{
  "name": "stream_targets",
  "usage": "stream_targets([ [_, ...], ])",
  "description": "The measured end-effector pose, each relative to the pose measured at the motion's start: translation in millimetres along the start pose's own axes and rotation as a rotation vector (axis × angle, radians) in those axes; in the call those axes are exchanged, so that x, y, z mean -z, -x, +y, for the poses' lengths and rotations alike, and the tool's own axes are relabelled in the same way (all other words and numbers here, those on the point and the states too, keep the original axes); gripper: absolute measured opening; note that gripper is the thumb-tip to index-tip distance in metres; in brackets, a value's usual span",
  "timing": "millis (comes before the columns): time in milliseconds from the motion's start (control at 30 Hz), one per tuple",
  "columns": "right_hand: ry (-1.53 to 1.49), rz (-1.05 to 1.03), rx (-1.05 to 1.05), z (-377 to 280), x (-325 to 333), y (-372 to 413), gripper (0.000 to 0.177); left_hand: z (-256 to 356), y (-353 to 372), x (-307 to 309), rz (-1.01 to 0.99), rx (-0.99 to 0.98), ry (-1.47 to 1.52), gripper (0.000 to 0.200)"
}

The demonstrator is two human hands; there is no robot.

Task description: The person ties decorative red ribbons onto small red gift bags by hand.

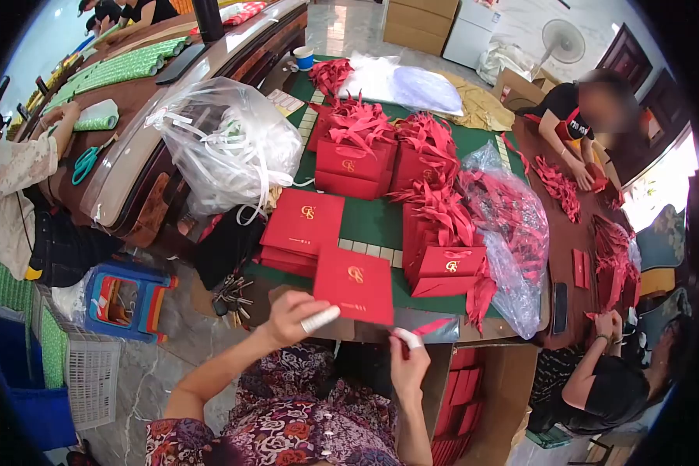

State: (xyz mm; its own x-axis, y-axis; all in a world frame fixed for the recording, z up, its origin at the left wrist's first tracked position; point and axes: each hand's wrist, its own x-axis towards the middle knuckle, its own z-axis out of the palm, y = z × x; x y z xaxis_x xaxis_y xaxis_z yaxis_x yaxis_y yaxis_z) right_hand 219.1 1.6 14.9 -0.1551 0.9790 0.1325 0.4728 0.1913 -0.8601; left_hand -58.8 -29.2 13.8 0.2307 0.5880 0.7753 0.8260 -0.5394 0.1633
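Note:
A flat red paper gift bag (355, 281) with a gold logo lies at the table's near edge, overlapping a stack of similar flat red bags (303, 221). My left hand (293, 317), a finger wrapped in white tape, is closed on the bag's lower left corner. Just below its lower right corner is my right hand (409, 361), also with white tape on a finger. Its fingers are pinched at the end of a red ribbon (435, 326), which runs off to the right; the exact grip is partly hidden.
Standing red bags with ribbon handles (353, 167) fill the green table top (369, 221). Plastic sacks hold white ribbons (237, 144) and red ribbons (508, 210). A cardboard box (505, 380) of red bags stands below right. Co-workers sit at the right and left.

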Motion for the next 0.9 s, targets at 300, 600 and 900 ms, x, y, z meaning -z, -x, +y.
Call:
stream_targets([
  [300,0.082,0.153,-0.004,-14,29,9,0.014,49,42,-31,-0.192,0.025,0.192,0.039],
  [600,0.181,0.064,0.117,9,-25,-25,0.016,41,-2,-54,-0.278,0.389,0.217,0.05],
  [900,0.228,0.08,0.079,15,-37,-45,0.015,27,-42,-100,-0.525,0.459,0.089,0.056],
])
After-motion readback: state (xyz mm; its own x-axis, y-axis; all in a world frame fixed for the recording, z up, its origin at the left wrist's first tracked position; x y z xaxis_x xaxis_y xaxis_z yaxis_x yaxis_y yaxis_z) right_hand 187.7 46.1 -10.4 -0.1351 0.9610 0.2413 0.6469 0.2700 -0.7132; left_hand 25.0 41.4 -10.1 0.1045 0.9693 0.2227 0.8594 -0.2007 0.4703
